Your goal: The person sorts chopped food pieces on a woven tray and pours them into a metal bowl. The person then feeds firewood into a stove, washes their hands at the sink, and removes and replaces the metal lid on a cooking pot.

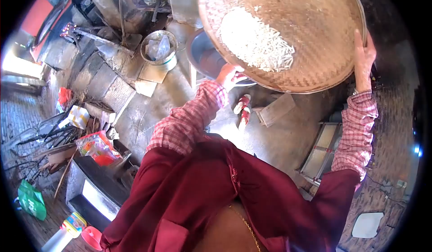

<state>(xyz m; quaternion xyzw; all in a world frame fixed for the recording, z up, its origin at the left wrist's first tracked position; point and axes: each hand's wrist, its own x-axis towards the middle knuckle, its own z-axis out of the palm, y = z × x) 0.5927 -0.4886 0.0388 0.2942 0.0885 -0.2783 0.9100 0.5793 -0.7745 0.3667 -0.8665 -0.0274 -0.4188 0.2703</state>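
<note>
A large round woven bamboo winnowing tray [319,31] is held up in front of me and looks tilted. A heap of small, pale, elongated pieces [258,40] lies on its left part; glare washes out much of the heap, and I cannot make out what they are. My left hand [228,75] is closed on the tray's near-left rim, with some fingers hidden beneath it. At the right side, my right hand [365,56] grips the rim, thumb along the edge. Partly under the tray, a grey basin [194,45] stands on the floor.
A bucket [168,64] holding clear plastic stands left of the basin. Firewood sticks [49,151] and plastic packaging [96,146] lie at the left. A wooden board [276,109] is near my feet, and a framed panel [321,148] sits at the right.
</note>
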